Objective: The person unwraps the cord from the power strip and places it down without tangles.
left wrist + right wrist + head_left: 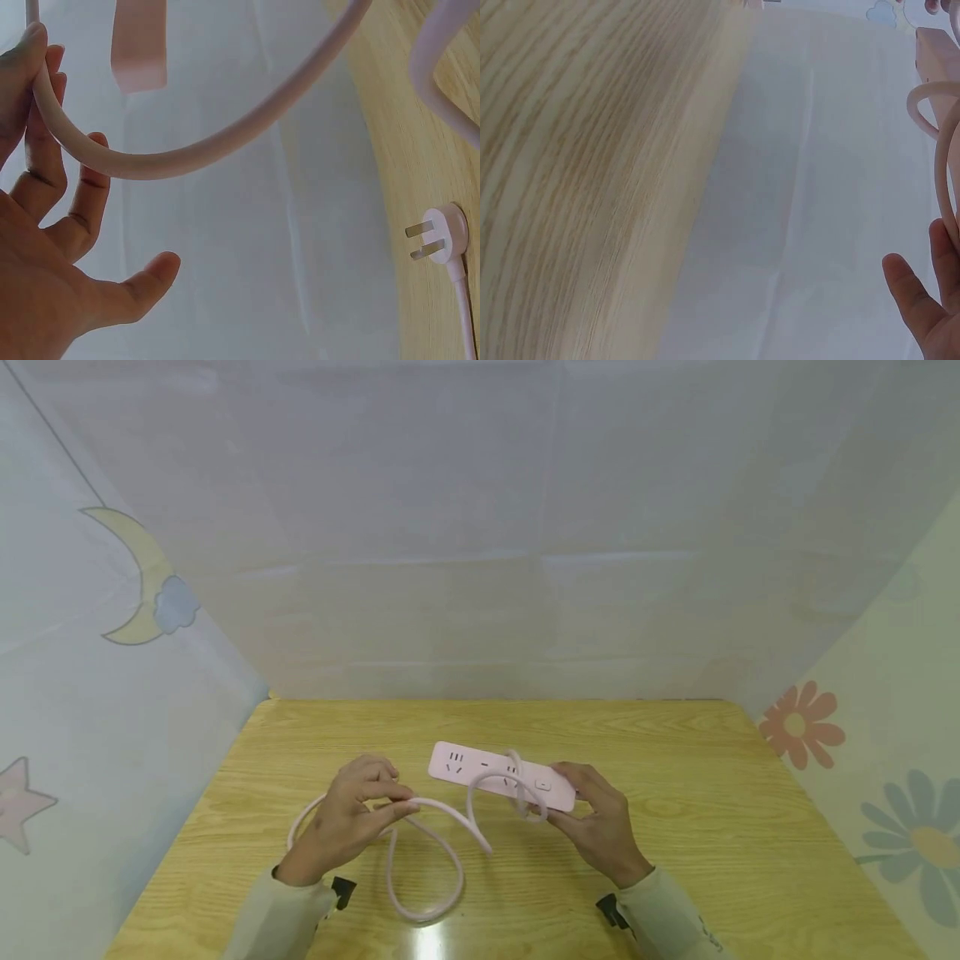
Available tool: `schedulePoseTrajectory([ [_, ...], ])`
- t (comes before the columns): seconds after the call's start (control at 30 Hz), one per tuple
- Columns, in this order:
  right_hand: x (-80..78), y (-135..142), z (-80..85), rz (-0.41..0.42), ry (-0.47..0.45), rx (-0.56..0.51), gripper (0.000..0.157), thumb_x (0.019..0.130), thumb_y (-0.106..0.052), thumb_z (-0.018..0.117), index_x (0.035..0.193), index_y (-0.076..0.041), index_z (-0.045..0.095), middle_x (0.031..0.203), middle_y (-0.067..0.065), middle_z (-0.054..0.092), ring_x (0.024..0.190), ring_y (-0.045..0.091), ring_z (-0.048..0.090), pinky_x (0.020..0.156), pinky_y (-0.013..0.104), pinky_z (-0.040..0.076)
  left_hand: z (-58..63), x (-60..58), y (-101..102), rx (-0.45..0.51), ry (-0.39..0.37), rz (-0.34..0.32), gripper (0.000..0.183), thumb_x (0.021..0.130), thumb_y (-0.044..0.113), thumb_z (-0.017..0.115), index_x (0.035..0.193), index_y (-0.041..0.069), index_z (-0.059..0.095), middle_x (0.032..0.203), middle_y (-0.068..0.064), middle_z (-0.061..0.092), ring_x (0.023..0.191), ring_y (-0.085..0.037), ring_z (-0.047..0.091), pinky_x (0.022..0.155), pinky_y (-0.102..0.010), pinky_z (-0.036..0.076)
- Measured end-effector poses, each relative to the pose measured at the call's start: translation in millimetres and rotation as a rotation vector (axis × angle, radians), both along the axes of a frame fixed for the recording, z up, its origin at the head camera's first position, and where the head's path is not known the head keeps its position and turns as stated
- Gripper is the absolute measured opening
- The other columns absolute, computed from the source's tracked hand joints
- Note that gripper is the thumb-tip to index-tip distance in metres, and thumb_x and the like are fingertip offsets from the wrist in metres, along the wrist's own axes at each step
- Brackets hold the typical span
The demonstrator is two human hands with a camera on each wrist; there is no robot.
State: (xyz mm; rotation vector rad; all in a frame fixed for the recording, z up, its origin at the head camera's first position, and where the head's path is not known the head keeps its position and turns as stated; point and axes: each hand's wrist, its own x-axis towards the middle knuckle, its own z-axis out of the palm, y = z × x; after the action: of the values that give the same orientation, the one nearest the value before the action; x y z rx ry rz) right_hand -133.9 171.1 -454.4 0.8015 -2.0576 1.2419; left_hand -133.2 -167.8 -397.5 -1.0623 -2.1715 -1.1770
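Observation:
A pink power strip (468, 766) is held up in the head view, its sockets and switch facing the camera. My right hand (603, 828) grips its right end between thumb and fingers. The strip's pink cord (448, 810) loops around its body near that hand. Thumb and fingertips of my left hand (351, 814) pinch the cord left of the strip; the other fingers are spread in the left wrist view. Below the left hand, more cord hangs or lies in a loop. The plug (450, 234) rests on the wood, prongs exposed. Only some right fingers (909, 292) show in the right wrist view.
Everything is above a wooden table (712, 777). A pale sheet-like wall (480, 610) rises behind it. Side walls carry a moon (142, 568) on the left and a flower print (795, 725) on the right.

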Motion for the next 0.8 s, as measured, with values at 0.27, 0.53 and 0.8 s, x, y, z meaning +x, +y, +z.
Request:
schedulePoseTrajectory([
  [0.27,-0.4,-1,0.4,-0.021,0.028,0.025,0.054,0.074,-0.009,0.088,0.121,0.004,0.064,0.113,0.019,0.066,0.099,0.021,0.065,0.08,0.015,0.054,-4.7,1.5,0,-0.055,-0.055,0.004,0.019,0.071,0.003,0.087,0.083,0.016,0.079,0.073,0.013,0.056,0.082,-0.014,0.054,0.078,-0.031,0.041],
  [0.53,-1.1,-3,3.5,-0.013,0.04,0.008,0.056,0.084,-0.037,0.078,0.12,0.004,0.065,0.111,0.018,0.067,0.096,0.02,0.066,0.077,0.015,0.054,-13.0,-1.1,0,-0.09,-0.099,0.011,0.015,0.073,0.009,0.087,0.081,0.019,0.079,0.071,0.016,0.05,0.065,-0.014,0.046,0.064,-0.027,0.04],
  [0.8,0.1,-4,4.9,-0.004,0.028,0.003,0.054,0.085,-0.034,0.078,0.121,0.005,0.064,0.111,0.02,0.067,0.097,0.021,0.066,0.081,0.014,0.052,-18.4,1.0,1,-0.179,-0.236,0.11,0.015,0.074,0.016,0.089,0.08,0.024,0.077,0.074,0.021,0.057,0.072,-0.008,0.053,0.066,-0.028,0.047],
])
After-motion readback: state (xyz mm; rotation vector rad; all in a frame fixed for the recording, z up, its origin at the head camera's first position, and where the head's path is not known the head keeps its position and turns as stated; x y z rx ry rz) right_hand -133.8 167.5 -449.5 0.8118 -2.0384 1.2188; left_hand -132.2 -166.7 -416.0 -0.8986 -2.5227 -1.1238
